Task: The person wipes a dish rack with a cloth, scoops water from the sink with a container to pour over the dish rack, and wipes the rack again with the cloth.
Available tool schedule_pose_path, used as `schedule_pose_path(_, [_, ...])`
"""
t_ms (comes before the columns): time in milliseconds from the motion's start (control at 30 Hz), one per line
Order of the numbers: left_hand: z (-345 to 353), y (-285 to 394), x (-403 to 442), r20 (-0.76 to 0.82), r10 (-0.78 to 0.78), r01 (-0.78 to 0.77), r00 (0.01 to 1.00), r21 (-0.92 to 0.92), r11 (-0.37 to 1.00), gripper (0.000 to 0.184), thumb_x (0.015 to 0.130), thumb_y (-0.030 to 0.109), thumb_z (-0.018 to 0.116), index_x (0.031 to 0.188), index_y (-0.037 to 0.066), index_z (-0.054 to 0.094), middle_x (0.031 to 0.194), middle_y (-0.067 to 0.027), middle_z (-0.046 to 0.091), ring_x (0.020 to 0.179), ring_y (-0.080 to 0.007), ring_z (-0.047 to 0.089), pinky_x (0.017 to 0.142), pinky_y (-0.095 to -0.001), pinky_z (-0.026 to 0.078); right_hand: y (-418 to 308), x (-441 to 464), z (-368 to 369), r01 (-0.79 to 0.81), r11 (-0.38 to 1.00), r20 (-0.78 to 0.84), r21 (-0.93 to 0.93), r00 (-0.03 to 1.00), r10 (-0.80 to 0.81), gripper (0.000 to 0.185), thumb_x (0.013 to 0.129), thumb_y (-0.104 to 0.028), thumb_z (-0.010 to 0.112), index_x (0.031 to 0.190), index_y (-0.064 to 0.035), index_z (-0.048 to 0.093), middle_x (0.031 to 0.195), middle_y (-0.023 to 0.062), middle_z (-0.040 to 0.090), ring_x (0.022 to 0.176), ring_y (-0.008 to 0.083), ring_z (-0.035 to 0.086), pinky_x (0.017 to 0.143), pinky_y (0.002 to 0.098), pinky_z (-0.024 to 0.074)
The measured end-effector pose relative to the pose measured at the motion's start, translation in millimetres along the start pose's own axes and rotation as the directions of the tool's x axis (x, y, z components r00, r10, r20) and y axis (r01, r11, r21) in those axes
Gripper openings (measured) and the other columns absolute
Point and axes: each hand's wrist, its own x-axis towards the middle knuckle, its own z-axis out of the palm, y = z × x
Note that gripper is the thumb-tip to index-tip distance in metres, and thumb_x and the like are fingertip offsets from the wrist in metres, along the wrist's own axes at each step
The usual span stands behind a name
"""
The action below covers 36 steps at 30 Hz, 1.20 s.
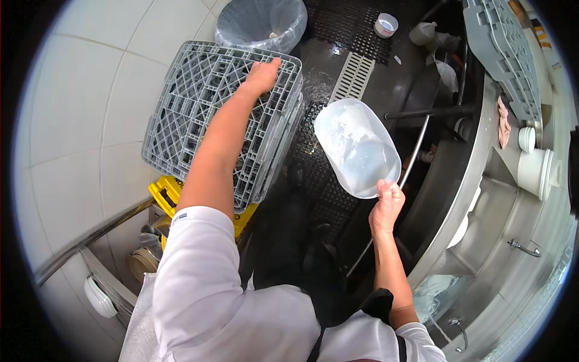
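My left hand (263,75) reaches out to the far end of a grey plastic dish rack (199,111), its fingers curled into the lattice. The rack lies tilted on top of at least one more rack, near the tiled wall. In front of me my right hand (387,206) is closed on the near rim of a white plastic tub (356,145). The tub is held above the floor with its inside turned up. Cloudy liquid and white residue show on its bottom.
A bin with a clear liner (260,25) stands beyond the racks. A yellow caution sign (163,192) is beneath them. To the right runs a steel sink counter (482,175) with white containers (533,172) and another grey rack (503,51). A small tub (386,25) sits on the black mat.
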Motion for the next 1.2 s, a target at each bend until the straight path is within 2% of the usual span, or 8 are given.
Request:
schedule_pose_path(133, [4.4,-24.8,-3.7,0.003,0.096,-0.087,0.995,-0.374,0.923,0.038,0.094,0.011,0.062,0.129,0.011,0.050,0.107,-0.0242,0.070,0.107,-0.0466,0.064,0.095,-0.0546,0.048,-15.5,-11.7,-7.1,-0.016,1.000,-0.006,0.023,1.000,0.016,0.016,0.096,-0.016,0.071,0.091,-0.0014,0.071,0.083,-0.0038,0.065,0.075,0.0049,0.053,0.071,0.0247,0.0424])
schedule_pose_path(267, [0.0,-0.8,-9.2,-0.057,0.003,-0.007,0.998,-0.068,0.998,0.036,0.092,0.011,0.063,0.127,0.011,0.052,0.104,-0.0261,0.070,0.104,-0.0476,0.064,0.093,-0.0543,0.049,-14.6,-23.4,-18.1,0.003,1.000,-0.014,0.029,1.000,-0.002,0.015,0.095,-0.015,0.070,0.094,-0.0001,0.071,0.085,-0.0031,0.067,0.076,0.0049,0.054,0.072,0.0249,0.0434])
schedule_pose_path(400, [-9.2,13.2,-12.1,-0.046,-0.079,0.078,0.996,-0.027,0.997,0.038,0.090,0.009,0.065,0.126,0.008,0.054,0.103,-0.0239,0.071,0.103,-0.0411,0.067,0.091,-0.0510,0.050,-5.7,-31.6,-28.6,0.017,0.999,-0.022,0.040,1.000,-0.016,0.017,0.096,-0.015,0.069,0.097,0.0017,0.072,0.087,-0.0024,0.068,0.078,0.0052,0.055,0.072,0.0250,0.0439])
schedule_pose_path(500, [-13.4,-9.8,-6.9,0.081,0.046,0.002,0.996,-0.512,0.859,0.041,0.090,0.006,0.064,0.129,0.007,0.053,0.106,-0.0245,0.071,0.106,-0.0421,0.066,0.091,-0.0516,0.050,-7.8,-35.7,-25.3,-0.001,0.999,-0.047,0.037,0.999,0.002,0.017,0.096,-0.014,0.069,0.096,0.0022,0.071,0.087,-0.0026,0.068,0.078,0.0050,0.055,0.072,0.0248,0.0437])
schedule_pose_path(800, [-11.2,16.7,-16.5,-0.034,-0.109,0.108,0.993,-0.031,0.994,0.042,0.089,0.014,0.067,0.129,0.015,0.053,0.102,-0.0226,0.072,0.105,-0.0400,0.067,0.087,-0.0516,0.051,17.7,-4.3,16.4,0.032,0.997,0.022,-0.072,0.999,-0.031,0.013,0.092,-0.012,0.071,0.087,0.0004,0.071,0.077,-0.0006,0.065,0.074,0.0066,0.054,0.068,0.0268,0.0429])
schedule_pose_path(900, [4.1,-1.6,-8.2,-0.061,-0.031,0.027,0.998,-0.069,0.997,0.040,0.088,0.016,0.069,0.126,0.014,0.056,0.103,-0.0203,0.072,0.105,-0.0379,0.067,0.091,-0.0492,0.049,28.7,17.5,46.5,0.120,0.971,0.028,-0.207,0.993,-0.117,0.016,0.088,-0.013,0.073,0.084,0.0018,0.070,0.070,0.0060,0.066,0.066,0.0097,0.057,0.065,0.0290,0.0450])
schedule_pose_path(1033, [-3.0,-17.1,-10.6,0.023,0.005,0.007,1.000,-0.465,0.885,0.037,0.093,0.021,0.063,0.128,0.011,0.060,0.099,-0.0139,0.074,0.102,-0.0369,0.068,0.098,-0.0458,0.049,30.7,39.0,86.0,0.209,0.933,0.047,-0.293,0.978,-0.204,0.020,0.088,-0.016,0.074,0.085,0.0038,0.070,0.066,0.0093,0.067,0.058,0.0109,0.058,0.060,0.0306,0.0467])
schedule_pose_path(1200, [-7.1,-4.3,-1.3,0.007,-0.082,0.079,0.997,-0.352,0.933,0.040,0.084,0.025,0.062,0.121,0.008,0.063,0.106,-0.0184,0.073,0.108,-0.0371,0.067,0.100,-0.0461,0.047,28.8,50.8,117.3,0.231,0.905,0.052,-0.357,0.972,-0.227,0.021,0.088,-0.017,0.075,0.087,0.0033,0.071,0.066,0.0114,0.068,0.056,0.0112,0.059,0.061,0.0295,0.0479])
